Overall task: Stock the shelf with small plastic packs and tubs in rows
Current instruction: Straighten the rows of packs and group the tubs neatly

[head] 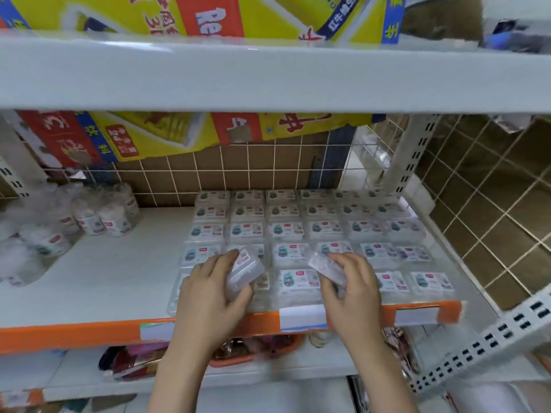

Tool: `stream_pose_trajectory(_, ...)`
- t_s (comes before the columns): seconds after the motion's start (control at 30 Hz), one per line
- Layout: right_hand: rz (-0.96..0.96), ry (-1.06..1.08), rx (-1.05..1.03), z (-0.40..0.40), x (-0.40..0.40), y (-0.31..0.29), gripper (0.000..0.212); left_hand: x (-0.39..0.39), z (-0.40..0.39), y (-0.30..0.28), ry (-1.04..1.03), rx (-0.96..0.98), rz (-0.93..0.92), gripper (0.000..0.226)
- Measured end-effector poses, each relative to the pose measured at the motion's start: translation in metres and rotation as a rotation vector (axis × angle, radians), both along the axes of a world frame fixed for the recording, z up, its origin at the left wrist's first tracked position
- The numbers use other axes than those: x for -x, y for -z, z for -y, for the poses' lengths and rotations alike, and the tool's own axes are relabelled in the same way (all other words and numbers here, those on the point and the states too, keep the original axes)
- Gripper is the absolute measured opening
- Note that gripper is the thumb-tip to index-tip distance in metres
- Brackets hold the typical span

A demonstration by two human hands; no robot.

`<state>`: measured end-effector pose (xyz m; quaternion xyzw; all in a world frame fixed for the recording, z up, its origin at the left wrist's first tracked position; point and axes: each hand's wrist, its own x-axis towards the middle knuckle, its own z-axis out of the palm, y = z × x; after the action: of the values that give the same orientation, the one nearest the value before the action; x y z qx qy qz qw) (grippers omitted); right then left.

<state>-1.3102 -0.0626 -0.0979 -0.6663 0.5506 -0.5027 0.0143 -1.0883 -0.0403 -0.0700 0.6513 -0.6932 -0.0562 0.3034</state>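
Observation:
Rows of small clear plastic packs [298, 231] with teal-and-red labels lie flat on the right half of the white shelf [119, 278]. My left hand [208, 296] grips one clear pack [246, 269], tilted, above the front-left rows. My right hand [350, 290] pinches another clear pack [326, 268], also tilted, over the front middle rows. Round clear tubs [101, 213] with white contents stand grouped at the shelf's left back.
An orange price rail [74, 333] with white tags edges the shelf front. A white shelf board [268, 76] hangs overhead. A wire grid [238, 168] backs the shelf; a perforated upright [414, 150] stands right. Colourful goods sit on the lower shelf [232, 350].

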Motion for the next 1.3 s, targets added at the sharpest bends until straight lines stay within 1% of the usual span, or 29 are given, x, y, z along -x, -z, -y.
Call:
stream_pose_trajectory(0.17,-0.008,0.011,0.009,-0.002,0.001,0.004,0.038,-0.004,0.01,0.003,0.003,0.02,0.001,0.064)
stream_pose_trajectory(0.3,0.008,0.052,-0.016,-0.008,0.007,0.007,0.025,0.001,0.017,0.008,0.065,0.026,-0.012,0.063)
stream_pose_trajectory(0.37,0.013,0.072,-0.026,-0.011,0.009,0.006,0.029,0.006,0.018,0.011,0.099,0.026,-0.005,0.063)
stream_pose_trajectory(0.53,0.015,0.114,-0.032,-0.015,0.023,0.006,0.03,0.023,0.025,0.015,0.16,0.007,0.014,0.061)
stream_pose_trajectory(0.67,0.025,0.149,-0.035,-0.017,0.047,0.006,0.037,0.05,0.03,0.011,0.202,0.01,-0.018,0.061)
stream_pose_trajectory(0.77,0.011,0.156,-0.061,-0.02,0.073,0.006,0.031,0.08,0.033,0.01,0.241,0.031,-0.022,0.061)
stream_pose_trajectory(0.9,-0.005,0.187,-0.076,-0.026,0.11,0.007,0.031,0.127,0.032,0.012,0.339,0.022,-0.015,0.06)
stream_pose_trajectory(1.07,0.0,0.208,-0.048,-0.028,0.139,0.012,0.03,0.16,0.03,0.026,0.393,0.057,0.106,0.057)
stream_pose_trajectory(1.2,-0.014,0.162,-0.024,-0.027,0.144,0.018,0.03,0.163,0.035,0.035,0.355,0.011,0.27,0.077)
stream_pose_trajectory(1.23,-0.013,0.149,-0.027,-0.026,0.144,0.02,0.03,0.163,0.035,0.037,0.336,-0.011,0.315,0.079)
stream_pose_trajectory(1.3,-0.004,0.114,-0.027,-0.023,0.141,0.022,0.03,0.164,0.035,0.041,0.298,-0.017,0.41,0.072)
